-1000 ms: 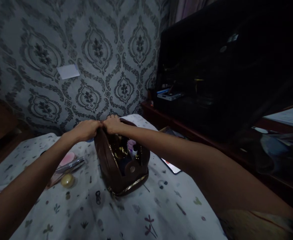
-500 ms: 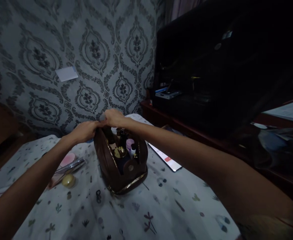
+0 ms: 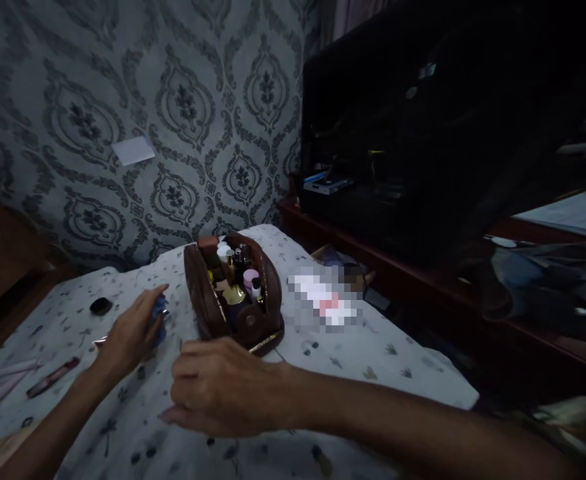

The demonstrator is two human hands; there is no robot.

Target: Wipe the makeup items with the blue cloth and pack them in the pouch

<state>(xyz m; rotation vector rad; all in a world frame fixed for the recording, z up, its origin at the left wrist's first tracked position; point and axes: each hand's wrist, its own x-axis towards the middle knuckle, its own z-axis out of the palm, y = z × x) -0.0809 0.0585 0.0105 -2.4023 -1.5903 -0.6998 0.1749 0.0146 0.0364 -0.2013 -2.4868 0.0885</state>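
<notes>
A brown cosmetic bag sits unzipped on the patterned bedsheet. Inside are several bottles, among them a gold-coloured cap, a pink lid and white-topped containers. To the left of the bag, my left hand has its fingers curved around a small crinkled blue thing, largely covered by the hand. Just in front of the bag is my right hand, apart from it, with fingers curled in; whatever they may hold is hidden. A slim dark-pink tube lies near my left forearm.
A round dark compact-like object lies at the far left of the sheet. Right of the bag is a pixelated bright rectangle. A large dark screen stands on a reddish-brown cabinet; patterned wallpaper rises behind the sheet.
Both hands have left the bag's far rim. My left hand has come down to the left with the blue thing; my right hand has drawn back to the near side. The bag stands open wider.
</notes>
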